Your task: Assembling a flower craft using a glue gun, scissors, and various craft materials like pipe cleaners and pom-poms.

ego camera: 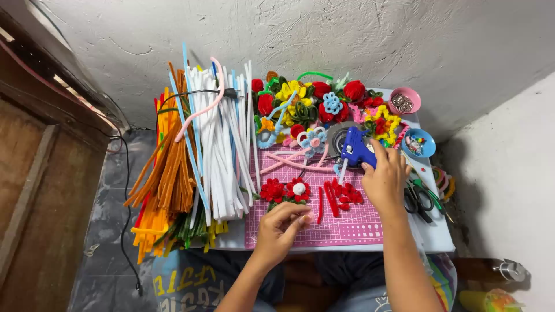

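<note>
Bright, even, soft light from above; faint shadows (darkest at left edge); sharp focus, slight wide-angle bending at edges.

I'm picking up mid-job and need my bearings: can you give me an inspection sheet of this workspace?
Surface: pink cutting mat on a small pale table.
Job's things: blue glue gun; red flower with white centre; loose red pieces.
Clutter: stacked pipe cleaners, finished flowers, pink bowl, blue bowl, scissors.
Grippers: right hand grips the glue gun; left hand pinches a small pale piece, too small to identify.
Cables: black cord runs over the pipe cleaners and down to the floor.
Surroundings: rough white wall, wooden panel at left.
</note>
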